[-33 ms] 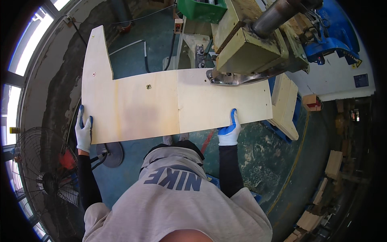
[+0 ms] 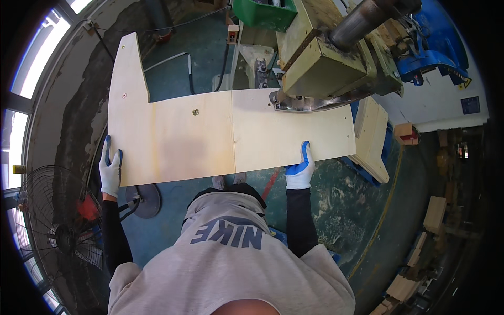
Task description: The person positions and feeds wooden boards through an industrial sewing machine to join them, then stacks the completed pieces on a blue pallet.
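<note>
A large pale L-shaped plywood panel (image 2: 184, 152) lies level across the view in both my gloved hands. My left hand (image 2: 110, 167) grips its left edge near the lower corner, thumb on top. My right hand (image 2: 300, 167) holds the near edge toward the right end, with the thumb over the face and the fingers hidden beneath. Small metal inserts sit in holes, one of them a brass-coloured insert (image 2: 196, 112) left of the seam. Over the panel's far right part is the head of a green machine (image 2: 331, 71), its metal rail (image 2: 310, 105) close above the wood.
Stacked plywood pieces (image 2: 371, 136) stand right of the panel on something blue. A green bin (image 2: 265, 14) is at the far side by the machine. A large caged fan (image 2: 65, 236) stands at left, near a round grey base (image 2: 144, 202). More boards (image 2: 434, 214) lie far right.
The plywood panel and both my hands have shifted very slightly to the right. My grip looks the same.
</note>
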### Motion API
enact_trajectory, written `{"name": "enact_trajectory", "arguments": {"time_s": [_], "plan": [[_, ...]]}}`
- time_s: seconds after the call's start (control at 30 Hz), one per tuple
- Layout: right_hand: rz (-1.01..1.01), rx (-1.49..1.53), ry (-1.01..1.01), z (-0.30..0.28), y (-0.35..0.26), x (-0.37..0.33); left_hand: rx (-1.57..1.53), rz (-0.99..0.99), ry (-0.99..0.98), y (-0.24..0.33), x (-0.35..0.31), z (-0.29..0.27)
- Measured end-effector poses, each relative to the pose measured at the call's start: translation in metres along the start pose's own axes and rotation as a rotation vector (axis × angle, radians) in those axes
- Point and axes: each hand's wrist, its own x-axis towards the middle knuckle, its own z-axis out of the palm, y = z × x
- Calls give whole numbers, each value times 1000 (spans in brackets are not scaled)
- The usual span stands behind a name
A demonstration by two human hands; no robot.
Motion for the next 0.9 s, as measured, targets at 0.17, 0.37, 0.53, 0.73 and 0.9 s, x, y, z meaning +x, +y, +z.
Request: {"name": "enact_trajectory", "arguments": {"time_s": [0.17,0.37,0.53,0.73,0.9], "plan": [[-18,-64,59,15,-9,-5,5,-69,-53,24,1,10],[-91,-139,68,5,-5,1,43,-65,-74,20,2,6],[-41,-104,40,-14,1,-1,31,-146,-155,24,27,12],[-49,-71,74,-12,7,-4,27,-87,-223,15,43,3],[-52,-59,107,-16,12,-9,32,-93,-234,25,61,5]]}}
